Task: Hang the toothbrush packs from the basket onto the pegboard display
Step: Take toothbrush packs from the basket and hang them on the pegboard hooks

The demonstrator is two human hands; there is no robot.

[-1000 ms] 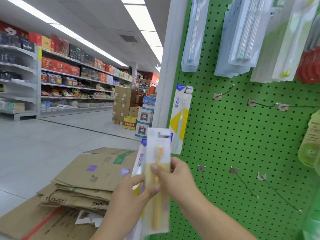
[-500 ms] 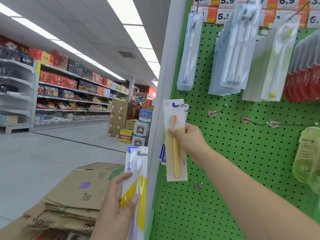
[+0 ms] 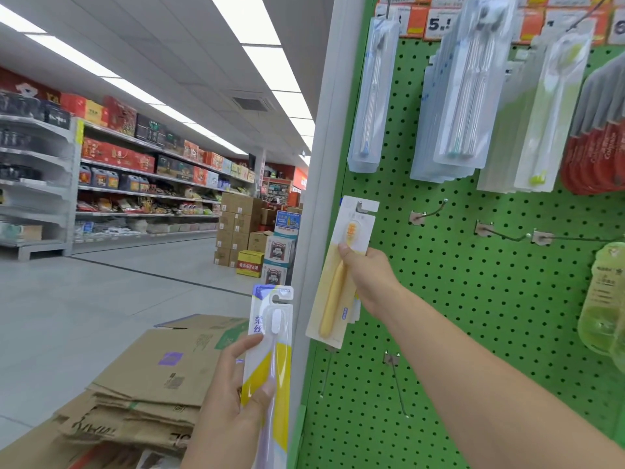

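Note:
My right hand (image 3: pixel 368 279) grips a yellow toothbrush pack (image 3: pixel 333 296) against the left edge of the green pegboard (image 3: pixel 473 316). The pack's hang slot sits over a metal hook (image 3: pixel 361 207) at its top. My left hand (image 3: pixel 236 394) holds a white and yellow toothbrush pack (image 3: pixel 270 350) upright, lower and to the left, beside the white post (image 3: pixel 321 198). The basket is out of view.
Clear toothbrush packs (image 3: pixel 460 96) and red packs (image 3: pixel 595 154) hang above. Bare hooks (image 3: pixel 429 211) (image 3: pixel 500 233) (image 3: pixel 395 384) stick out of the board. A green bottle pack (image 3: pixel 605 299) hangs at the right edge. Flattened cardboard (image 3: pixel 148 384) lies on the floor at left.
My right hand carried the yellow pack up and right, away from my left hand, until its slot reached the hook. My left hand stayed low with the white and yellow pack.

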